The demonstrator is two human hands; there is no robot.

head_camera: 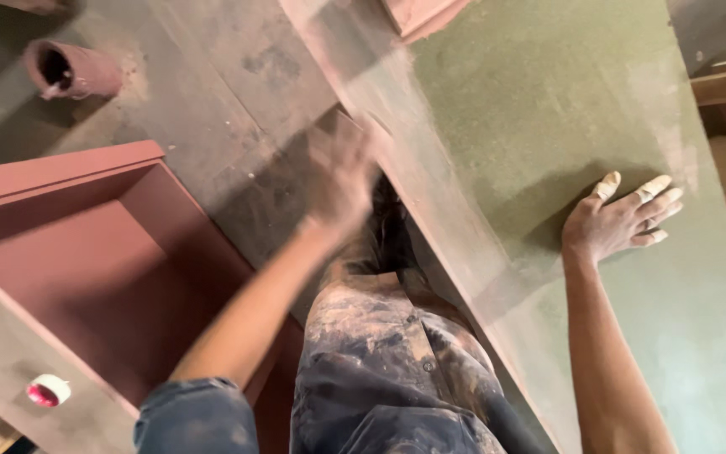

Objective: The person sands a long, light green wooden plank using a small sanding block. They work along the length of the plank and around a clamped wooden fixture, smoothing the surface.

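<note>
Presently, the right hand [619, 217] lies flat and open on the green face of a large board [548, 109], fingers spread wide, several fingertips [655, 185] wrapped in pale tape or coating. The board stands tilted, its reddish-brown edge [430, 202] running diagonally from upper centre to lower right. The left hand [342, 172] is at that edge, near the top of the person's dust-stained trousers [388, 370]; motion blur obscures it, so whether it grips anything cannot be determined, though it appears to press something flat against the edge. To the left sits a reddish-brown open box frame [86, 244] with a small pink-and-white round cap [48, 390] resting on its near rim. A dusty pipe stub [73, 71] lies on the floor [203, 76] at upper left.
</note>
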